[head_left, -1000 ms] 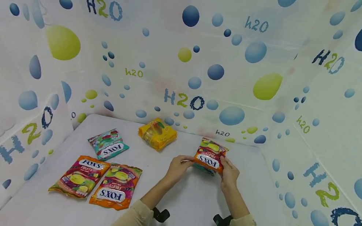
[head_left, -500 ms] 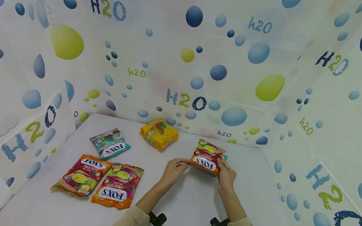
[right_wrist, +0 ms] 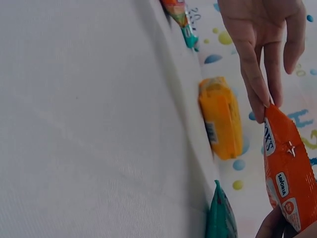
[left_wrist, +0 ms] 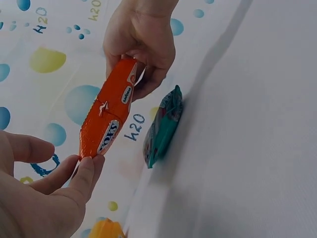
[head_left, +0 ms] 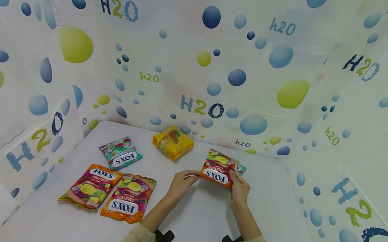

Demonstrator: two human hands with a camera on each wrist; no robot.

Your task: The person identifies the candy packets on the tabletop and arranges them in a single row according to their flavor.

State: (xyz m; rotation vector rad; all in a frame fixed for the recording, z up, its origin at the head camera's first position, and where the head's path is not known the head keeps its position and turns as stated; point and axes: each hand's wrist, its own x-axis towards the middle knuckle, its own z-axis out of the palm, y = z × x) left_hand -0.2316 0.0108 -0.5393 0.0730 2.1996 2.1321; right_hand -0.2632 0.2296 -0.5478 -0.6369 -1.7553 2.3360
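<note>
An orange-and-red FOX'S fruit candy bag (head_left: 218, 167) is held above the white table between both hands. My right hand (head_left: 240, 188) grips its right side, thumb on the front. My left hand (head_left: 181, 185) touches the lower left corner with extended fingertips; in the left wrist view its thumb (left_wrist: 34, 148) stands apart from the bag. Behind the held bag, a teal FOX'S bag (head_left: 241, 169) lies on the table, mostly hidden in the head view. The left wrist view shows this teal bag (left_wrist: 164, 130) clear of both hands.
To the left lie two orange FOX'S bags, one (head_left: 91, 187) beside the other (head_left: 129, 198). Behind them is another teal bag (head_left: 121, 153). A yellow pack (head_left: 173, 143) sits by the back wall. Printed sheets (head_left: 198, 82) enclose the table on three sides.
Both hands have carried the orange candy bag left and slightly toward me, uncovering part of the teal bag on its right. The head view has shifted slightly too.
</note>
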